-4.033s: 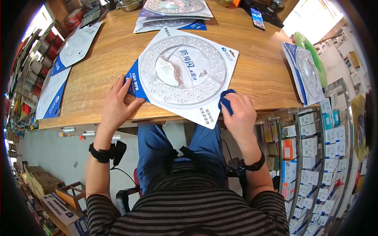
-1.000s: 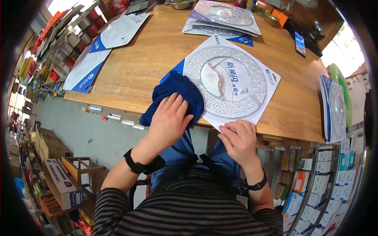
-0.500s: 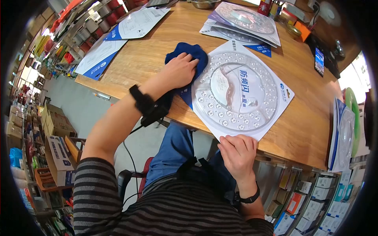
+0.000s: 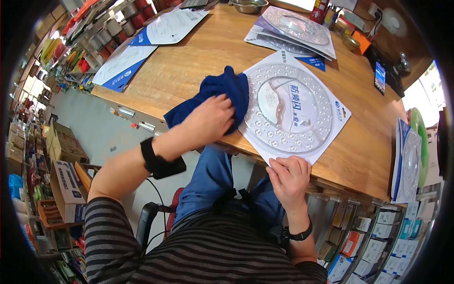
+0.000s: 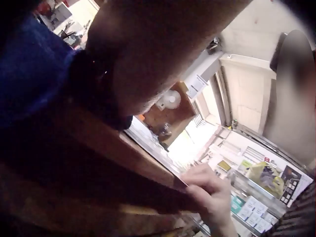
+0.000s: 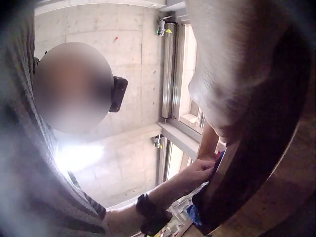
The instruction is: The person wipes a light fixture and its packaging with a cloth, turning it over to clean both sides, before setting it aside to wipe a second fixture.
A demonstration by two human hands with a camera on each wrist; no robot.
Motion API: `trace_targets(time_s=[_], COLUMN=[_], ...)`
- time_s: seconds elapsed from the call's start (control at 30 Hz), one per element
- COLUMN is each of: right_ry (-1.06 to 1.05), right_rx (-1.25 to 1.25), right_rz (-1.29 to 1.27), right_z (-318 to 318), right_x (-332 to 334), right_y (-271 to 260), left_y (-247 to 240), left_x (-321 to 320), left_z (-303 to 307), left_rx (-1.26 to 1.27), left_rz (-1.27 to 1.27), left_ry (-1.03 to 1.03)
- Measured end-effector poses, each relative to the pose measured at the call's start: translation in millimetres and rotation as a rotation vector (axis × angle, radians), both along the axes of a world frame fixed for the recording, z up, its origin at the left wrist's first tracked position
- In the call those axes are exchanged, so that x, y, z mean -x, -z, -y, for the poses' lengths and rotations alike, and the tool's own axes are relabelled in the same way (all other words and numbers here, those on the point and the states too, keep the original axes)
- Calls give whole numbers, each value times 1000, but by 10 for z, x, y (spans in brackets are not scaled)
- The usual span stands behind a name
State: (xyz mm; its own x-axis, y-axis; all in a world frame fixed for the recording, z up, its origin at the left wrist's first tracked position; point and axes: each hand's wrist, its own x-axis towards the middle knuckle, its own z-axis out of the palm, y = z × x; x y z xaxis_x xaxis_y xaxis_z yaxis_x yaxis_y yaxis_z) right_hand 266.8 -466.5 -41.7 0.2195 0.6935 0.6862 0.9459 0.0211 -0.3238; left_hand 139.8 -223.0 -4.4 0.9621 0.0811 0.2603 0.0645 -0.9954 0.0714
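Observation:
A round LED light panel in a clear blister pack point(image 4: 316, 102) on a white card lies flat on the wooden table. My left hand point(image 4: 208, 118) grips a crumpled dark blue cloth point(image 4: 226, 87), which covers the pack's left corner. At the near corner, by the table's front edge, my right hand point(image 4: 291, 177) pinches the card between thumb and fingers. In the left wrist view the cloth point(image 5: 34, 74) is dark at the left, with the right hand point(image 5: 210, 190) on the card's edge. The right wrist view shows the left hand point(image 6: 195, 173) beyond the table edge.
Two similar cards point(image 4: 125, 66) lie face down at the left. More blister packs point(image 4: 295, 28) are stacked at the back. A phone point(image 4: 379, 77) lies at the right, and another pack point(image 4: 405, 161) leans at the right edge beside a green ring point(image 4: 421, 142). A metal bowl point(image 4: 249, 5) stands behind.
The right hand first held the cloth; now the left has it, and the right pinches the card's near corner. In the last half second, the left hand drew the cloth back toward the body.

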Motion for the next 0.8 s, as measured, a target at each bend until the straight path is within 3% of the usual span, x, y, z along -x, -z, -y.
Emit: trace_targets(time_s=[0.07,0.2,0.4,0.53,0.73,0.8], right_ry=[5,16,10,12,-41,-59], right_rx=[5,5,13,32,44,81], right_rz=[9,20,44,79,142,140], right_z=[-6,-15,-1,11,91,183], right_x=[3,19,7,7,-76,-150], right_y=[14,7,9,-11,-90,-135], left_y=[-49,19,112,129,-8,-31], left_x=[89,182,184,185,380,430], left_z=[288,639,1047,966,510,358], left_rx=[-127,-40,-125,-49,33,34], left_rz=[-26,51,142,183,153,116], left_ry=[-39,-40,200,211,-116,-143])
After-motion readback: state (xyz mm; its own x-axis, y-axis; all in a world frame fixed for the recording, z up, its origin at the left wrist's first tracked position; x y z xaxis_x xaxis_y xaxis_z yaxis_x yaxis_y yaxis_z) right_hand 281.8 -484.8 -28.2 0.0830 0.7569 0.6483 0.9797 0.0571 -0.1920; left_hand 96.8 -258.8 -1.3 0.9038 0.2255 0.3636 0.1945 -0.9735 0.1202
